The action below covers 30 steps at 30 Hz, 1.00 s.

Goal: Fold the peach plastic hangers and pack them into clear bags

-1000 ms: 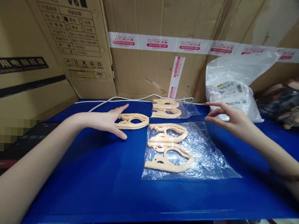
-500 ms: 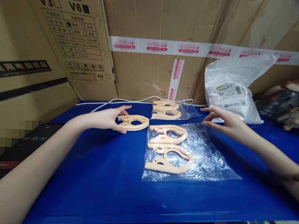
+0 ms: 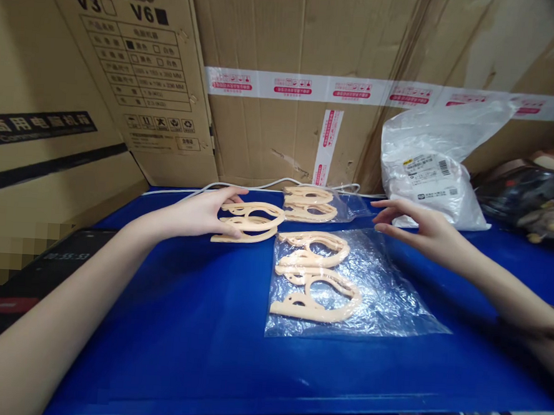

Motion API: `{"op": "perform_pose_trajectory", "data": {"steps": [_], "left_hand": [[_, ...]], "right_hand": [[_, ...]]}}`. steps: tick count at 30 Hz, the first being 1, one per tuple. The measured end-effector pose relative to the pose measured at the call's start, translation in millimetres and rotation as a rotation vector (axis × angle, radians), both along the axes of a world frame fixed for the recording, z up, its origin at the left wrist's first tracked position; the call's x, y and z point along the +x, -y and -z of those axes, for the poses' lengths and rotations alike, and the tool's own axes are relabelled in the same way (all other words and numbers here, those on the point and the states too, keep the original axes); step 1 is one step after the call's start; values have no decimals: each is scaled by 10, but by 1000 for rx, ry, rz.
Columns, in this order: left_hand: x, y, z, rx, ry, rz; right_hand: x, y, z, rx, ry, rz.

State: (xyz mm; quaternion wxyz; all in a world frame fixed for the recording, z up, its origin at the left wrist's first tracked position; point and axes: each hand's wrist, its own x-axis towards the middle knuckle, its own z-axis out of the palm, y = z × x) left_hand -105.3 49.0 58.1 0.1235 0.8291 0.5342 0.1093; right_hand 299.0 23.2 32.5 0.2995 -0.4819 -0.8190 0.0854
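Observation:
My left hand (image 3: 200,214) grips a peach plastic hanger piece (image 3: 252,221) by its left end and holds it slightly above the blue table (image 3: 180,327). My right hand (image 3: 419,230) hovers with fingers spread over the far right corner of a clear plastic bag (image 3: 375,295). Two more peach pieces (image 3: 315,275) lie in or on that bag. Behind it a smaller clear bag with peach pieces (image 3: 311,203) rests near the cardboard wall.
Cardboard boxes (image 3: 139,74) stand along the back and left. A white cable (image 3: 198,189) runs along the table's far edge. At the back right are a white labelled plastic bag (image 3: 429,173) and a dark bundle (image 3: 526,198). A black device (image 3: 68,251) lies at left.
My left hand closed on the loose peach piece and raised it a little off the table, tilting it. My right hand drifted slightly left and lower toward the bag.

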Motion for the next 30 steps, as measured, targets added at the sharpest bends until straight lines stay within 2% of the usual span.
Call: {"op": "perform_pose_trajectory", "data": {"steps": [4,8,12,17,30], "left_hand": [[274,155,29,82,128,103],[599,374,142,202,170,275],[808,561,217,316,152,356],[860,615,265,417,92,371],[808,526,260,418,51,455]], "right_hand": [[-204,65,-107,-23,-94,-38],[-471,95,-183,-210,-232,-114],[-688,116,-124,-413,-446,-137],[-707,201,7,-548,-566,-192],[-649,312,3,-559,-591,-180]]}}
